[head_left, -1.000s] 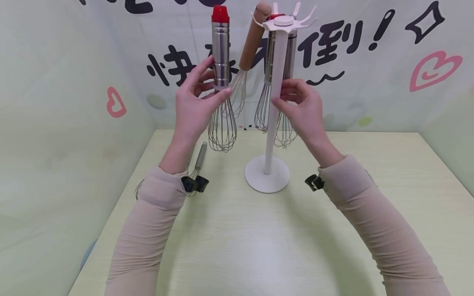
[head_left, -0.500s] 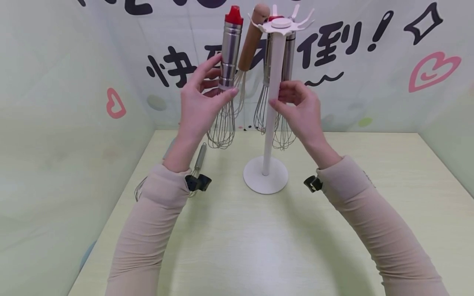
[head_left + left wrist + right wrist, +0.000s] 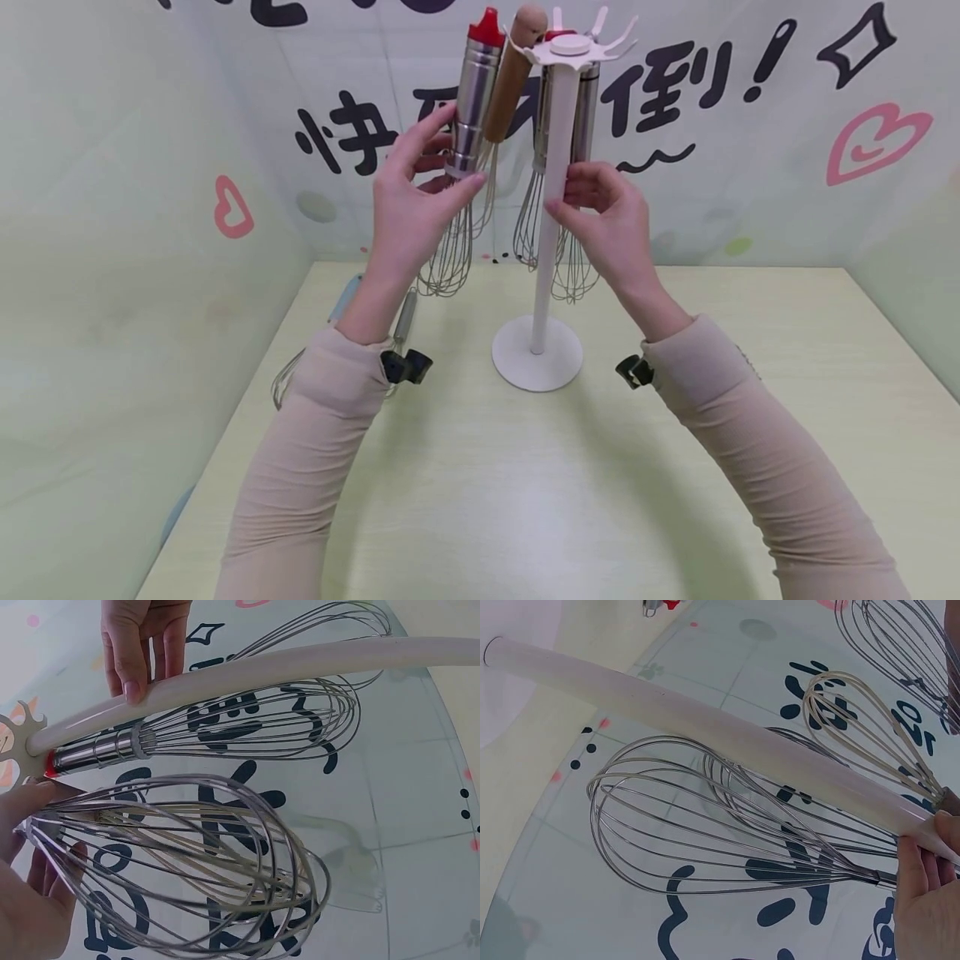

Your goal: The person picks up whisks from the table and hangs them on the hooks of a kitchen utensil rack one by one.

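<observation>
My left hand [image 3: 420, 196] grips a steel whisk [image 3: 474, 104] with a red cap, low on its handle, tilted with its top toward the rack. Its wire loops [image 3: 187, 862] fill the lower part of the left wrist view. A white rack [image 3: 558, 150] with curved hooks on top stands upright on a round base. My right hand [image 3: 611, 212] pinches the rack's pole with thumb and fingers. From the hooks hang a wooden-handled whisk [image 3: 510, 92], a red-topped steel whisk [image 3: 97, 750] and another steel whisk [image 3: 727, 825]. The held whisk's cap is close to the hooks, overlapping the wooden handle's edge.
More whisks lie on the table at the left, one with a grey handle [image 3: 405, 317] and one with a pale blue handle [image 3: 347, 297], partly behind my left forearm. A printed cloth backdrop [image 3: 750, 192] stands behind the table [image 3: 525, 483].
My left hand has moved right with the red-capped whisk, bringing it closer to the rack and tilting its top rightward. My right hand stays on the pole, which shifted slightly left.
</observation>
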Demonstrator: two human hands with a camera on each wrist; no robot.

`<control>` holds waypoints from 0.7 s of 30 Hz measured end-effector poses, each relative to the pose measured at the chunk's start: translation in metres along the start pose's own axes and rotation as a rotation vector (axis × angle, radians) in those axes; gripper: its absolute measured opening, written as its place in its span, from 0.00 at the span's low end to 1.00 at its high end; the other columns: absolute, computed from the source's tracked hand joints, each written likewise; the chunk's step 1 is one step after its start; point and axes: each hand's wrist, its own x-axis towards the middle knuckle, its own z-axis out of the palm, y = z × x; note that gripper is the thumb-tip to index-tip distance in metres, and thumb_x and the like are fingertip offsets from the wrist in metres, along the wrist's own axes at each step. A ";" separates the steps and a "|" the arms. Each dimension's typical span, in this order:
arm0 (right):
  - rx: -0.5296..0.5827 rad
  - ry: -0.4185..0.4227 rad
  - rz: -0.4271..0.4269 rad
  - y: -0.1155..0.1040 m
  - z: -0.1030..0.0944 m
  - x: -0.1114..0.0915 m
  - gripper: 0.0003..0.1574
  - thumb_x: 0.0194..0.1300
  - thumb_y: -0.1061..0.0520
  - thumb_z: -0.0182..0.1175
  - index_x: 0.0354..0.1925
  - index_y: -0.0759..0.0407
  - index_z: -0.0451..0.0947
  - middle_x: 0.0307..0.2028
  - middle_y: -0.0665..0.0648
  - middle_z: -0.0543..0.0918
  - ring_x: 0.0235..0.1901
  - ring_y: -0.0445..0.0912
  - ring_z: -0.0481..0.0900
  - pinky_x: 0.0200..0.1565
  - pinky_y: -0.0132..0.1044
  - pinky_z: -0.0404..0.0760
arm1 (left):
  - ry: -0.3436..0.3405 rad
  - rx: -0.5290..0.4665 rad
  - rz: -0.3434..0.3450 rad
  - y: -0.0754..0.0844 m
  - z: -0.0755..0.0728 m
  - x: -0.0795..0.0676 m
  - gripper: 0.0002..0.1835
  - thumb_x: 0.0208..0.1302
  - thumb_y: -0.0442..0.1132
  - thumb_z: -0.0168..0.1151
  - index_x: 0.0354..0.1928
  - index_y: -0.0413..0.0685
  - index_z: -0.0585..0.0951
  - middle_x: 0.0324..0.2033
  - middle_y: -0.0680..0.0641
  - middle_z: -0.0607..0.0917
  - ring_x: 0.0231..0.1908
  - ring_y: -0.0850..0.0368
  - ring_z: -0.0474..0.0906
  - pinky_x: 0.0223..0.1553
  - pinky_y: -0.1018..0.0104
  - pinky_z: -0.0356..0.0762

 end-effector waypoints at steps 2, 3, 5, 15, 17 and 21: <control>-0.005 -0.002 -0.001 -0.001 0.000 0.000 0.20 0.56 0.67 0.66 0.49 0.65 0.77 0.40 0.55 0.84 0.38 0.36 0.80 0.52 0.31 0.80 | 0.000 0.009 0.000 0.000 -0.001 0.000 0.33 0.53 0.31 0.69 0.63 0.54 0.74 0.52 0.45 0.77 0.44 0.58 0.77 0.44 0.68 0.83; -0.008 -0.003 -0.003 -0.001 0.000 0.000 0.20 0.56 0.67 0.65 0.49 0.65 0.77 0.41 0.56 0.84 0.38 0.36 0.80 0.52 0.31 0.80 | -0.002 0.013 0.000 0.000 -0.001 0.000 0.33 0.53 0.31 0.69 0.63 0.54 0.74 0.51 0.45 0.77 0.44 0.58 0.77 0.44 0.68 0.83; -0.016 -0.006 -0.003 -0.001 0.000 -0.001 0.20 0.57 0.66 0.65 0.49 0.65 0.76 0.42 0.57 0.84 0.38 0.36 0.80 0.53 0.32 0.80 | -0.007 0.017 -0.001 0.001 -0.001 -0.001 0.33 0.53 0.31 0.69 0.63 0.54 0.74 0.50 0.45 0.76 0.44 0.57 0.77 0.44 0.68 0.83; 0.008 -0.006 0.024 -0.003 -0.002 -0.003 0.21 0.56 0.66 0.66 0.50 0.66 0.77 0.38 0.50 0.84 0.37 0.36 0.80 0.50 0.29 0.80 | -0.015 0.016 0.051 0.000 -0.005 -0.001 0.32 0.53 0.29 0.68 0.63 0.50 0.74 0.48 0.46 0.73 0.46 0.59 0.76 0.48 0.69 0.82; 0.008 0.000 0.035 -0.003 -0.002 -0.003 0.21 0.56 0.66 0.66 0.50 0.65 0.78 0.39 0.52 0.84 0.37 0.36 0.80 0.49 0.29 0.81 | -0.012 0.020 0.053 -0.001 -0.007 -0.001 0.32 0.53 0.29 0.68 0.63 0.50 0.75 0.48 0.47 0.73 0.46 0.59 0.76 0.48 0.69 0.81; 0.001 0.000 0.043 -0.002 -0.003 -0.003 0.22 0.56 0.66 0.67 0.50 0.64 0.78 0.40 0.55 0.85 0.37 0.36 0.81 0.49 0.29 0.81 | -0.009 0.025 0.056 0.000 -0.009 -0.001 0.31 0.53 0.29 0.68 0.62 0.49 0.75 0.47 0.47 0.74 0.46 0.59 0.76 0.49 0.69 0.81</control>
